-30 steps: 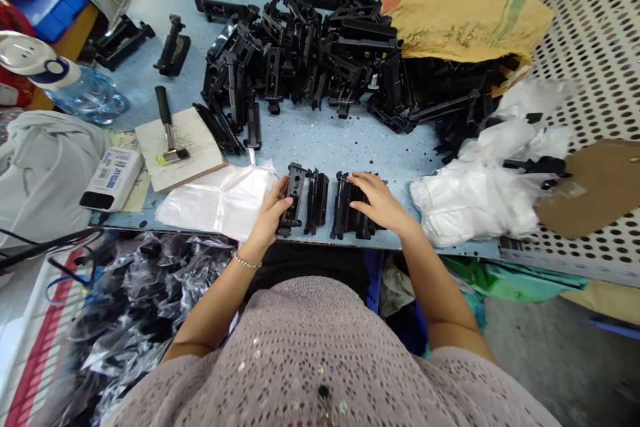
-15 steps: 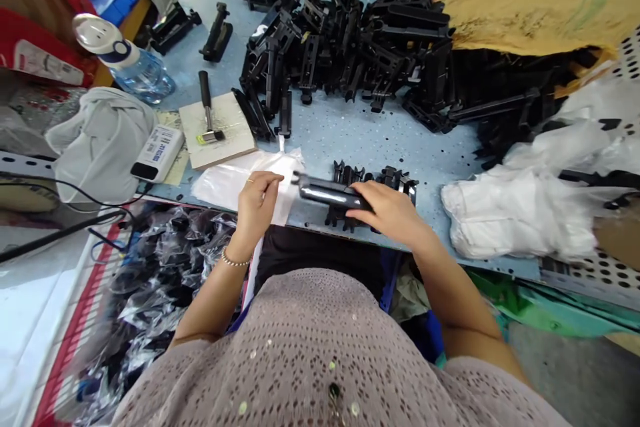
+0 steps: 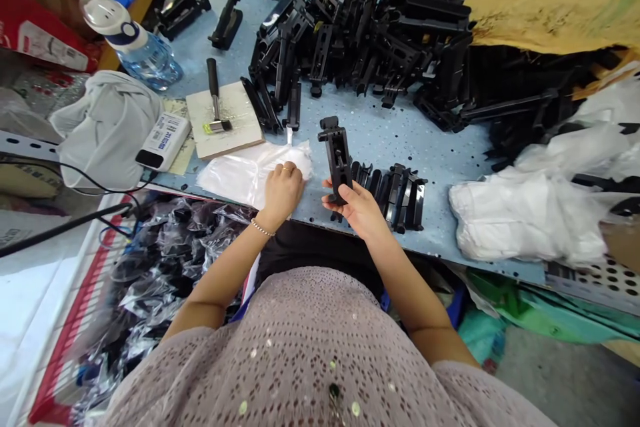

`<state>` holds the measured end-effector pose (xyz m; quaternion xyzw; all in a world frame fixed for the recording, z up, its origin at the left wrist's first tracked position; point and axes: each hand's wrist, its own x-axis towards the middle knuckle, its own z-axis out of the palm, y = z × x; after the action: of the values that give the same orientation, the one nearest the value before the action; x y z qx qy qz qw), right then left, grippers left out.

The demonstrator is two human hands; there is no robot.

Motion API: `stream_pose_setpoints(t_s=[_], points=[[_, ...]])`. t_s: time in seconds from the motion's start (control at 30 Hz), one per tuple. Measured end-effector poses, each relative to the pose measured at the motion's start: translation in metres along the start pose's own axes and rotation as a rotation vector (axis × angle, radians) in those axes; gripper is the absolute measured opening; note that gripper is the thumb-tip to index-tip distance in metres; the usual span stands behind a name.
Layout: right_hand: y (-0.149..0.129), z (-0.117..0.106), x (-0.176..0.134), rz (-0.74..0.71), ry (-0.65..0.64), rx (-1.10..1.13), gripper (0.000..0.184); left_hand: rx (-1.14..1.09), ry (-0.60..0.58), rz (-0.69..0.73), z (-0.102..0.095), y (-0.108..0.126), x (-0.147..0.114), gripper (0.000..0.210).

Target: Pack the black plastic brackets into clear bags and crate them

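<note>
My right hand grips the lower end of a black plastic bracket, which stands up above the table with its open-framed side showing. Just right of that hand, a row of similar black brackets lies side by side along the front edge. My left hand is closed with bent fingers on a stack of thin white plastic bags; its fingertips are hidden against the plastic.
A large pile of black brackets covers the back of the table. At left are a hammer on a board, a white box-shaped device and a water bottle. White bagged goods lie right, near a yellow sack.
My right hand has turned the bracket from lying sideways to upright and moved slightly left. My left hand has shifted right, from a raised pinch down onto the plastic bags.
</note>
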<state>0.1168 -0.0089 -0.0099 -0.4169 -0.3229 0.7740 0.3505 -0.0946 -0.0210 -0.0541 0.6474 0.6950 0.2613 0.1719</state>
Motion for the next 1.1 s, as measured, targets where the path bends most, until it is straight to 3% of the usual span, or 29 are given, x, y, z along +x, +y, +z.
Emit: stream_pose_setpoints(t_s=[0.13,0.23,0.33,0.5,0.63,0.77,0.83,0.9,0.93,1.0,1.1], points=[[-0.004,-0.002,0.000,0.031,-0.027,0.060,0.050,-0.399,0.036,-0.096,-0.011,-0.012,0.008,0.014],[0.001,0.009,0.011,0.084,-0.129,0.107,0.055,-0.637,0.064,-0.218,-0.020,-0.016,0.004,0.018],[0.011,0.027,0.031,0.145,-0.224,0.135,0.056,-0.666,0.078,-0.237,-0.024,-0.014,-0.001,0.024],[0.019,0.042,0.051,0.174,-0.199,0.160,0.050,-0.727,0.015,-0.201,-0.030,-0.019,-0.005,0.019],[0.019,0.041,0.052,0.188,-0.232,0.142,0.051,-0.777,0.098,-0.269,-0.030,-0.023,-0.008,0.023],[0.020,0.035,0.054,0.176,-0.140,0.148,0.048,-0.950,0.198,-0.385,-0.039,-0.023,-0.008,0.035],[0.019,0.031,0.054,0.160,-0.099,0.164,0.048,-0.884,0.313,-0.327,-0.050,-0.023,-0.011,0.030],[0.018,0.028,0.053,0.144,-0.081,0.168,0.048,-0.619,0.376,-0.198,-0.061,-0.023,-0.015,0.015],[0.017,0.027,0.052,0.137,-0.076,0.165,0.049,-0.454,0.358,-0.136,-0.067,-0.022,-0.018,0.005],[0.017,0.026,0.048,0.126,-0.064,0.149,0.050,-0.197,0.249,-0.053,-0.074,-0.020,-0.023,0.019],[0.017,0.025,0.044,0.099,-0.016,0.119,0.048,-0.160,0.117,-0.006,-0.080,-0.015,-0.028,0.037]])
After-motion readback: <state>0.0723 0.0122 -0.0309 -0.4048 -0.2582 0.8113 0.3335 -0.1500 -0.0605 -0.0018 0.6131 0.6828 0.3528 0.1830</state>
